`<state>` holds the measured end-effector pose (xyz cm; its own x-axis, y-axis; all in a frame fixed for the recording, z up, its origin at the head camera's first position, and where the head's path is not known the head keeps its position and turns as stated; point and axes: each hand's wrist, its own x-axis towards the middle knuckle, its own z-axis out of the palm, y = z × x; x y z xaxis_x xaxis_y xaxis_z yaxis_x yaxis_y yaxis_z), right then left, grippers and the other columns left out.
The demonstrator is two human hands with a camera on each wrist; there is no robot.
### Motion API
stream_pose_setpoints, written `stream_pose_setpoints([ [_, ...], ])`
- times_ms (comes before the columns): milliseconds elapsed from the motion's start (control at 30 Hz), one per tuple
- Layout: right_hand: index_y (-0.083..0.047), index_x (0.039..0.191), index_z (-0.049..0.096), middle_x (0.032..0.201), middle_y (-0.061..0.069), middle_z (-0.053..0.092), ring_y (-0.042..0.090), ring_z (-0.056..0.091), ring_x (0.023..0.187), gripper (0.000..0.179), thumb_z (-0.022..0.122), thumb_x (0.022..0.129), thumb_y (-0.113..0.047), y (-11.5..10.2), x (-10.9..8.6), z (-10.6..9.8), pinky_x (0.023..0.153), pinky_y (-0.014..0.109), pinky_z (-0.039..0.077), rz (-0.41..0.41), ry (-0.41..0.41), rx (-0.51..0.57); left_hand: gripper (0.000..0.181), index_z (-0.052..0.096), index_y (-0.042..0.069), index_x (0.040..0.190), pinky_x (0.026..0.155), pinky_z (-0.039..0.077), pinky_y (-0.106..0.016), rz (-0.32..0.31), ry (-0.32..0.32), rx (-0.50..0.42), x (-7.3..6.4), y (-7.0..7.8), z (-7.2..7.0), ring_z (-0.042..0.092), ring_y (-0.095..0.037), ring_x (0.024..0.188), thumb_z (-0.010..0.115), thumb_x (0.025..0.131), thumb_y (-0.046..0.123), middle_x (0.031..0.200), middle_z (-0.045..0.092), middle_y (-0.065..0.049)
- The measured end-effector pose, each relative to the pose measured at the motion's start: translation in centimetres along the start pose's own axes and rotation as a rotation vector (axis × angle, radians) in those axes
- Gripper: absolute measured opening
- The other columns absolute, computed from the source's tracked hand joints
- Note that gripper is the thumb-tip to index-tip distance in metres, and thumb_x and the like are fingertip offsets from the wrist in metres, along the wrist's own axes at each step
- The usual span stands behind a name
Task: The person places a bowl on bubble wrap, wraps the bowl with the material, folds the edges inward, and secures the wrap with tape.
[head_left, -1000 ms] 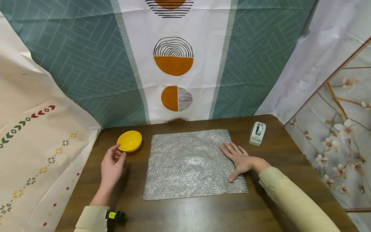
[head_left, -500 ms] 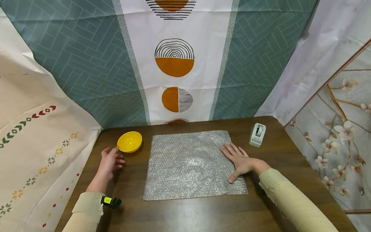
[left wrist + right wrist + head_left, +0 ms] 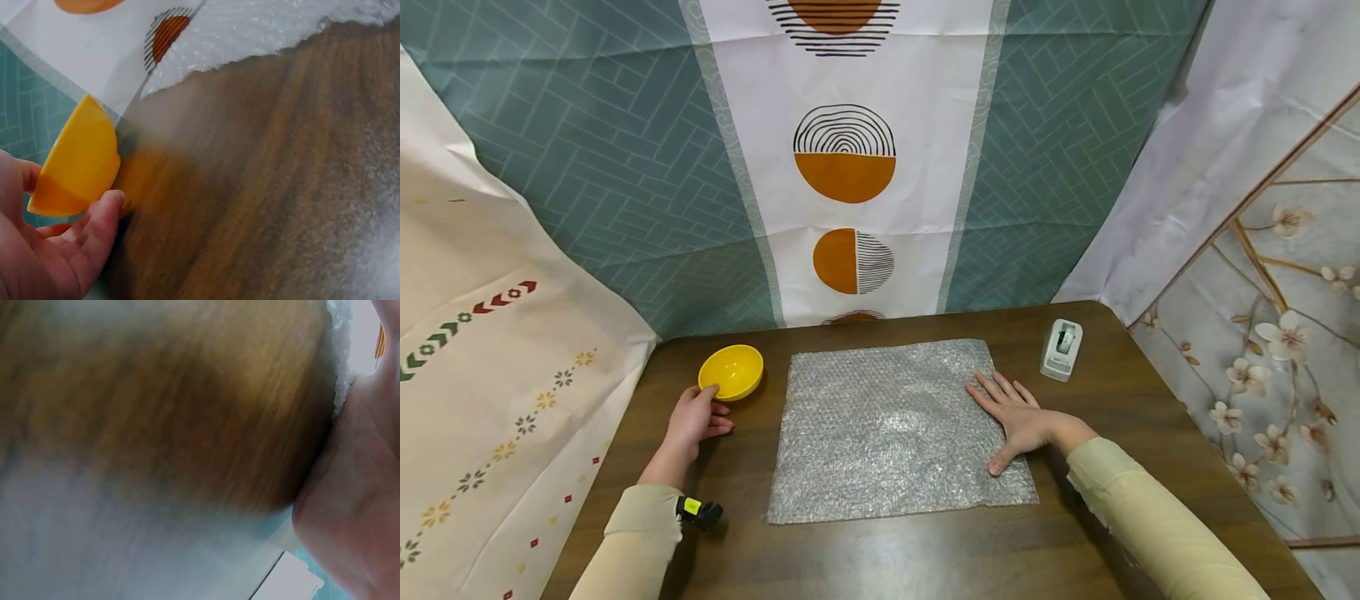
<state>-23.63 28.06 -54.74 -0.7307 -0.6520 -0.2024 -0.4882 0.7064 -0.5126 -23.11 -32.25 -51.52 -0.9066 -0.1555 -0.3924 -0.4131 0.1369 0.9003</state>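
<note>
A small yellow bowl [image 3: 731, 372] is at the table's back left. My left hand [image 3: 696, 419] holds it by the near rim, thumb over the edge and fingers on the outside. In the left wrist view the bowl [image 3: 76, 164] sits between the thumb and the fingers [image 3: 103, 228]; whether its base touches the table cannot be told. A sheet of bubble wrap [image 3: 887, 433] lies flat in the middle. My right hand [image 3: 1018, 419] rests on its right edge with spread, straight fingers. Only the palm side of the right hand [image 3: 356, 500] shows in the right wrist view.
At the back right of the brown wooden table [image 3: 880, 558] stands a small white device [image 3: 1062, 350] with a dark slot. A patterned curtain [image 3: 850, 250] hangs behind the table, and a cream cloth [image 3: 497, 400] hangs at the left.
The left hand drew back slightly and turned with loose fingers, then came forward again and took the bowl's near rim. The right hand and the bubble wrap stayed in place.
</note>
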Motion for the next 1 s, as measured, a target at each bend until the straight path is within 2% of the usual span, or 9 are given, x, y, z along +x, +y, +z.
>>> stream_pose_setpoints([
  [67,-0.026,0.174,0.002,0.179,0.008,-0.016,0.04,-0.021,0.161,0.148,0.089,0.066,-0.077,0.71,0.11,0.47,0.12,0.071,-0.009,-0.025,0.021,0.012,0.065,0.017,-0.005,0.16,0.068,0.064,-0.032,0.009,0.013,0.006,0.05,-0.12,0.05,0.069,-0.018,0.063,0.038,0.117,0.04,0.097,0.061,-0.011],
  [233,-0.024,0.174,0.004,0.179,0.011,-0.015,0.043,-0.023,0.16,0.145,0.09,0.068,-0.074,0.38,-0.08,0.27,0.118,0.073,-0.016,-0.084,0.031,0.081,0.058,0.024,-0.004,0.154,0.065,0.063,-0.031,0.018,0.029,0.015,0.06,-0.34,0.18,0.069,-0.017,0.061,0.038,0.116,0.038,0.093,0.062,-0.008],
  [467,-0.023,0.174,0.006,0.179,0.012,-0.013,0.042,-0.02,0.161,0.148,0.088,0.065,-0.079,-0.05,-0.11,0.11,0.12,0.071,-0.01,-0.026,0.025,0.022,0.048,0.032,-0.002,0.144,0.062,0.061,-0.03,0.048,0.024,0.022,0.19,-0.31,0.34,0.07,-0.016,0.062,0.037,0.116,0.037,0.092,0.066,-0.005],
  [667,-0.022,0.174,0.006,0.179,0.014,-0.012,0.044,-0.02,0.16,0.146,0.089,0.067,-0.075,-0.26,-0.31,-0.05,0.119,0.072,-0.013,-0.067,0.034,0.08,0.047,0.031,-0.002,0.145,0.064,0.062,-0.03,0.053,0.013,0.01,0.41,-0.36,0.53,0.071,-0.016,0.065,0.036,0.117,0.035,0.093,0.069,-0.004],
  [900,-0.023,0.174,0.006,0.179,0.01,-0.013,0.04,-0.02,0.161,0.148,0.088,0.065,-0.079,0.05,-0.13,0.2,0.121,0.069,-0.011,-0.01,0.023,0.026,0.043,0.031,-0.001,0.146,0.064,0.062,-0.03,0.055,0.008,-0.017,0.67,-0.42,0.67,0.071,-0.016,0.065,0.037,0.117,0.031,0.089,0.07,-0.002],
  [1000,-0.023,0.174,0.005,0.179,0.009,-0.013,0.039,-0.02,0.161,0.148,0.088,0.064,-0.079,0.2,-0.12,0.23,0.121,0.068,-0.012,-0.011,0.025,0.029,0.04,0.033,0.001,0.144,0.064,0.062,-0.03,0.051,0.004,-0.03,0.82,-0.44,0.67,0.071,-0.016,0.065,0.036,0.117,0.03,0.089,0.07,-0.002],
])
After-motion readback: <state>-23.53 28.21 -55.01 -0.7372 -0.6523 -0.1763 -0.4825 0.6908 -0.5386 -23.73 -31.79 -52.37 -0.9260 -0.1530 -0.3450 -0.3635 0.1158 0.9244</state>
